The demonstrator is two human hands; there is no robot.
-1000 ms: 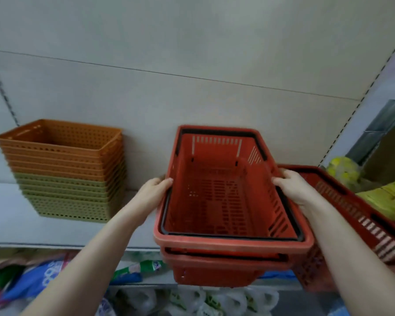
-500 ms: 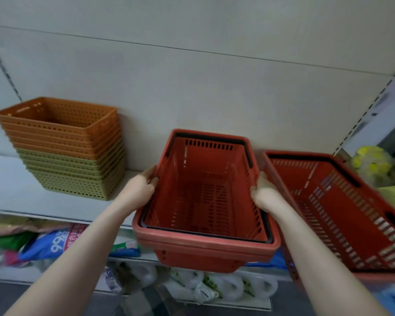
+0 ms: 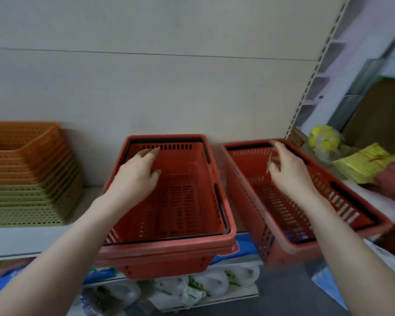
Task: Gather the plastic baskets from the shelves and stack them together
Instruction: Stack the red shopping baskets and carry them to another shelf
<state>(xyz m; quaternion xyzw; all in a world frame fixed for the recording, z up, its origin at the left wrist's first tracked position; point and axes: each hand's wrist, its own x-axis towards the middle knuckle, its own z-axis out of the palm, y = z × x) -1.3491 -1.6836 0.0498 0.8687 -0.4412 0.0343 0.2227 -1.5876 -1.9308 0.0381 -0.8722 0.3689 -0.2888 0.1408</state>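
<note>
A stack of red plastic shopping baskets (image 3: pixel 183 247) with black handles folded down sits on the white shelf (image 3: pixel 21 238), its front overhanging the edge. My left hand (image 3: pixel 137 176) rests on the top basket's left rim, fingers spread over the inside. A second red basket (image 3: pixel 281 245) stands just to the right, angled. My right hand (image 3: pixel 287 172) hovers over its inside with fingers apart, holding nothing. At the far left is a nested stack of small orange and olive perforated baskets (image 3: pixel 30 179).
The shelf's beige back panel rises behind the baskets. Right of the second basket lie yellow packets (image 3: pixel 365 163) and a yellow-green bagged item (image 3: pixel 326 142). Another person's hand (image 3: pixel 392 181) shows at the right edge. Below the shelf are white jugs (image 3: pixel 205 283) and blue packages.
The red stack has been set down on the shelf. My right hand has let go of it and moved right over the second basket; my left hand shifted onto the rim.
</note>
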